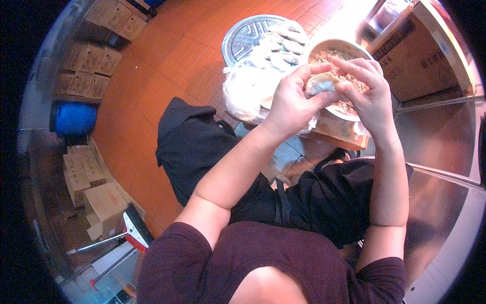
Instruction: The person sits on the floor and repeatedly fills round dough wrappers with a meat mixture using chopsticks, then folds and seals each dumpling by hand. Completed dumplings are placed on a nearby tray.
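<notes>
Between my two hands is a folded dumpling [322, 83], its pale wrapper pinched along the edge. My left hand [298, 97] holds its left and lower side with thumb and fingers. My right hand [362, 89] has its thumb at the dumpling's right end, fingers curved above. Beneath the hands is a round bowl [317, 45] of minced filling [332, 56], partly hidden by them. Beyond my left hand, a round perforated metal tray [239, 41] carries several folded dumplings [293, 46] on its right part. A white plastic bag [243, 89] with pale round wrappers [267, 102] lies nearer to me.
The bowl and bag rest on a cardboard box [341, 135]. A large carton [417, 60] stands at the right, beside metal panels [440, 136]. Stacked cartons [91, 60], a blue container [76, 118] and a broom [134, 231] are at the left along the tiled floor [152, 76].
</notes>
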Demonstrator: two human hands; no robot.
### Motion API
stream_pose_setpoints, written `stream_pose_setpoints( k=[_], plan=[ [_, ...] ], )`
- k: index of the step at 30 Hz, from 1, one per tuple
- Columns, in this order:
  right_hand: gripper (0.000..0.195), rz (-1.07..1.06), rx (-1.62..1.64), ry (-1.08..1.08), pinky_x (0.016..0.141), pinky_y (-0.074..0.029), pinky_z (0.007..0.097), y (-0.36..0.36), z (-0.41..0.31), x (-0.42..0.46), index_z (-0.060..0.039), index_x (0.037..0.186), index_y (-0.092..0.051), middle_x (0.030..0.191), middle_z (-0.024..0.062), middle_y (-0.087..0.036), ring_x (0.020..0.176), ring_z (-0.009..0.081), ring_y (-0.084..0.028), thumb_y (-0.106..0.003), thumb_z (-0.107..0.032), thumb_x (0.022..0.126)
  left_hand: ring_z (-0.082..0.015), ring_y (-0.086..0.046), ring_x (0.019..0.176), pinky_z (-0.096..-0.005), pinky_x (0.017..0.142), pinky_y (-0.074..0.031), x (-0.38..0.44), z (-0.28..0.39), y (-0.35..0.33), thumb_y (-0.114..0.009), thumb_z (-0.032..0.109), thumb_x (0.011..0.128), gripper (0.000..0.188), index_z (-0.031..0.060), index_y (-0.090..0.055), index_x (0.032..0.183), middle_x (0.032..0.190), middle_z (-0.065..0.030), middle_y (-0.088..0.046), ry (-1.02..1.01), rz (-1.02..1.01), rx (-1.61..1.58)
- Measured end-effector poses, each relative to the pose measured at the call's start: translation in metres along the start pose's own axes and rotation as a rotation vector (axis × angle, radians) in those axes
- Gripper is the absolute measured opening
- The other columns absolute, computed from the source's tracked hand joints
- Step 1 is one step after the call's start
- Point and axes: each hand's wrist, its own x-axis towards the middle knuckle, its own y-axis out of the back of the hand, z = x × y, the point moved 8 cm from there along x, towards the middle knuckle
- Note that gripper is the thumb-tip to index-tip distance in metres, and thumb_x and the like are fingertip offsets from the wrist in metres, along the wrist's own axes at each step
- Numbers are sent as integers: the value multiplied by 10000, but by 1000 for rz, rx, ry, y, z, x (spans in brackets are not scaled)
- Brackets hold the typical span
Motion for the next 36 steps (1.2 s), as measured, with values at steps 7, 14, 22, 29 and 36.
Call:
stream_pose_setpoints(
  k=[7, 14, 22, 29, 36],
  plan=[
    [170, -77, 14, 101, 829, -411, 336, -15, -3, 3, -122, 811, -714, 841, 12, -634, 906, 218, -496, -740, -172, 650, -111, -590, 901, -254, 802, -500, -1, 5, -4, -719, 53, 768, 453, -13, -527, 1173, 1036, -62, -612, -26, -63, 361],
    [556, -108, -1, 142, 887, -386, 362, -12, -8, 5, -107, 1084, -636, 958, 47, -609, 953, 235, -494, -757, -398, 625, -118, -603, 889, -254, 811, -493, 1, -1, 1, -670, 49, 808, 393, -7, -534, 1172, 1018, -73, -630, 46, -37, 252],
    [859, -171, 344, -225, 804, -495, 299, -22, 18, -11, -153, 1368, -422, 1077, 66, -595, 926, 161, -579, -821, -123, 607, -181, -618, 949, -302, 807, -543, 4, -1, 6, -612, 79, 868, 338, 8, -509, 1181, 1072, -110, -620, 3, 38, -144],
    [559, -18, 478, -276, 753, -522, 237, -19, 20, -13, -66, 1217, -553, 1000, 39, -627, 872, 114, -605, -745, -2, 696, -187, -608, 955, -298, 811, -545, 0, 5, 10, -619, 61, 860, 310, 30, -498, 1144, 1064, -95, -595, -71, 109, -159],
    [334, 58, 612, -320, 731, -505, 210, -15, 23, -9, -2, 1097, -588, 821, 16, -623, 793, 83, -602, -670, 37, 775, -182, -609, 956, -314, 818, -552, 1, 7, 12, -635, 45, 844, 312, 26, -506, 1128, 1057, -88, -598, -109, 112, -117]
  ],
)
